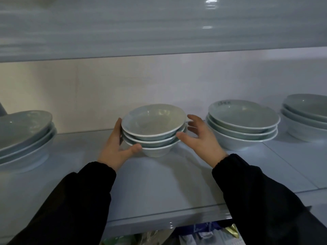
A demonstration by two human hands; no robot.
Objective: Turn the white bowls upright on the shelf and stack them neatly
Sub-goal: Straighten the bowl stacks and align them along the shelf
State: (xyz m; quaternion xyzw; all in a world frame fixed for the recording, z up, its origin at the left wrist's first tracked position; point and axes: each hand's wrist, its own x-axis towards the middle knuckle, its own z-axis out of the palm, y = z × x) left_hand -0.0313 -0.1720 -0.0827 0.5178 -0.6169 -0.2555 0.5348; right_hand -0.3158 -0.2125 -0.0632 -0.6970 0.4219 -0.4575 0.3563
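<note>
Three white bowls sit nested upright as the centre stack [154,131] on the shelf [159,183], about midway along it and nearer its back edge than its front edge. They are glossy and pale, with wide flaring rims and narrow feet. The top bowl tilts a little, its rim higher toward the back, and nothing lies in it.

The left hand [115,147] grips the stack's left side: its fingers [118,124] reach round behind the rims, and the thumb presses the front just under the middle bowl's rim. The right hand [203,138] is at the stack's right side, its fingers [194,119] spread and nearly straight, holding nothing. Its thumb tip lies at the rims, and I cannot tell whether it touches. Both arms wear dark sleeves [74,200].

Toward the shelf's left end stands the left stack [23,135], three nested bowls leaning over. Near the right hand is the right stack [242,128], three upright bowls, the top one bearing a faint dark mark inside its rim. At the shelf's right end, the far stack [307,117] is cut off by the frame.
</note>
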